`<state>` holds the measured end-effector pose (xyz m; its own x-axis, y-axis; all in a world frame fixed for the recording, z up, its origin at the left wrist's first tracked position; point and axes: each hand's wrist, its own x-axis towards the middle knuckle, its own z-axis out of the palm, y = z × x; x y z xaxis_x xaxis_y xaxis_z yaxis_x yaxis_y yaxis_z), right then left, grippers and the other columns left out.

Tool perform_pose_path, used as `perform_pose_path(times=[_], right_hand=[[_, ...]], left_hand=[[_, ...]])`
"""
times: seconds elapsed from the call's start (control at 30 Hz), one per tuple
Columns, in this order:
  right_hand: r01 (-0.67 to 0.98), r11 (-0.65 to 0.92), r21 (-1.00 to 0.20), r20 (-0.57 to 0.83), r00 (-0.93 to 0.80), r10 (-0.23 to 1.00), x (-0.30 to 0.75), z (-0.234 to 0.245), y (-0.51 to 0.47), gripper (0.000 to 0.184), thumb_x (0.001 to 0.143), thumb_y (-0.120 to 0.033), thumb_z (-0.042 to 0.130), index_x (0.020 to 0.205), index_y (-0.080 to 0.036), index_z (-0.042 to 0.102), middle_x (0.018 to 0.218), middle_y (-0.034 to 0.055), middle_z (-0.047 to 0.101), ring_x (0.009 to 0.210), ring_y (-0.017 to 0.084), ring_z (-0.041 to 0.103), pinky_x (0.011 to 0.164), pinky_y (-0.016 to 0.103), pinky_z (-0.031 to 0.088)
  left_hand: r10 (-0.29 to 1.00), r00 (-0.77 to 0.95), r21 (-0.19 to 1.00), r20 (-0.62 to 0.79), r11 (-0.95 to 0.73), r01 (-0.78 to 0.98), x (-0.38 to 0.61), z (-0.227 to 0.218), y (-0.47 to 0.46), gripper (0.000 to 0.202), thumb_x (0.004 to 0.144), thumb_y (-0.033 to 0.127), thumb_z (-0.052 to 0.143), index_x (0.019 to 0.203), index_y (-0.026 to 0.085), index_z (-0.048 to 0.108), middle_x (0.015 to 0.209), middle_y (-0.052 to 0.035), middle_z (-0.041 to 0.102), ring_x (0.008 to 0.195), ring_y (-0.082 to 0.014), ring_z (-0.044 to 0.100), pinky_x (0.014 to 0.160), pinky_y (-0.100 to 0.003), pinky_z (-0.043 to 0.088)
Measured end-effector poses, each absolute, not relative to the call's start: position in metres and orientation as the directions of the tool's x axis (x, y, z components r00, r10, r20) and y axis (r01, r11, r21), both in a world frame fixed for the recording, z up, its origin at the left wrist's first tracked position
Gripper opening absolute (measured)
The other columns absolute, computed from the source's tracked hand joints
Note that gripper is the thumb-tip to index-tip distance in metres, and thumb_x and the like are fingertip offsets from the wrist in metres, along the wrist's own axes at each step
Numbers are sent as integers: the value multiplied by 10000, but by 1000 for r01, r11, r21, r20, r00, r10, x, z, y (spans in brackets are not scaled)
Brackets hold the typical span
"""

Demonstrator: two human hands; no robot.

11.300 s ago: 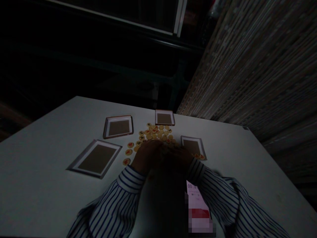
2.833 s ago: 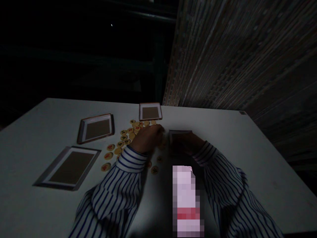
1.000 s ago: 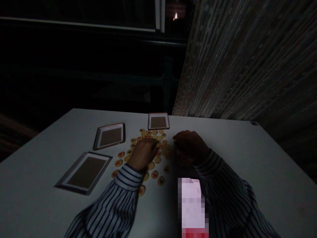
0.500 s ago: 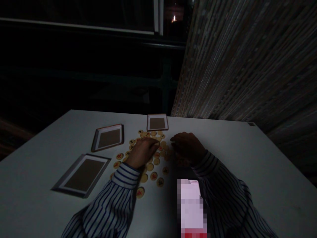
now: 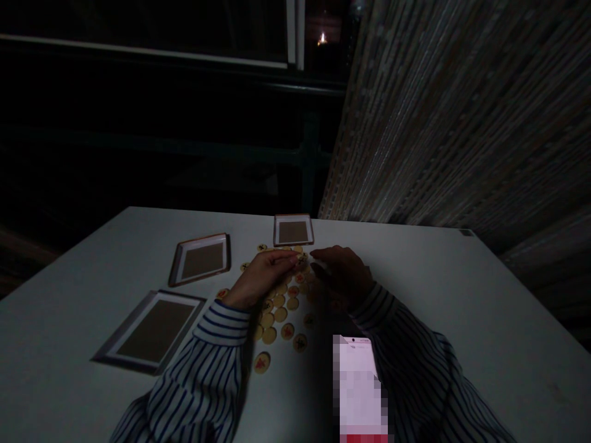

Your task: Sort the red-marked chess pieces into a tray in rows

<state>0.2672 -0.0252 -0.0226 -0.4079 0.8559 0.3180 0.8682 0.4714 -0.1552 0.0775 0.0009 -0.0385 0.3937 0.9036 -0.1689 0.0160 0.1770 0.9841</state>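
The scene is dim. Several round yellow game discs [image 5: 281, 315] with red or black marks lie scattered on a white table [image 5: 74, 295]. My left hand [image 5: 259, 277] lies over the far part of the pile, fingers curled and pointing right. My right hand [image 5: 339, 271] is beside it, fingers bent toward the left hand, fingertips almost meeting over the discs. What the fingertips pinch is hidden in the dark. Both arms wear blue-striped white sleeves.
Three shallow rectangular trays with brown insides stand around the discs: a large one [image 5: 150, 331] near left, a middle one [image 5: 202, 259] further back, a small one [image 5: 293, 231] at the far edge. A lit phone screen [image 5: 360, 387] lies close to me. A woven blind hangs at right.
My hands have moved closer together over the far part of the pile. Since 2.8 s ago the discs have spread toward me, and the right-hand tray is no longer visible.
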Motion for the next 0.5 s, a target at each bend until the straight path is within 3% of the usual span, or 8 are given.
perform_pose_path(times=[0.37, 0.5], right_hand=[[759, 601, -252, 398, -485, 779, 255, -35, -9, 255, 872, -350, 459, 991, -170, 594, 996, 86, 642, 914, 174, 550, 801, 286, 384], [770, 592, -237, 351, -500, 791, 254, -31, -8, 244, 861, -340, 479, 997, -167, 587, 993, 74, 643, 906, 175, 547, 792, 286, 374]], left_hand=[[917, 362, 976, -169, 206, -64, 82, -37, 2, 333, 672, 378, 686, 894, 132, 657, 894, -65, 692, 824, -163, 631, 821, -312, 477], [921, 354, 981, -161, 188, -42, 83, -36, 2, 290, 681, 360, 676, 870, 142, 642, 836, -50, 693, 781, -157, 631, 789, -312, 481]])
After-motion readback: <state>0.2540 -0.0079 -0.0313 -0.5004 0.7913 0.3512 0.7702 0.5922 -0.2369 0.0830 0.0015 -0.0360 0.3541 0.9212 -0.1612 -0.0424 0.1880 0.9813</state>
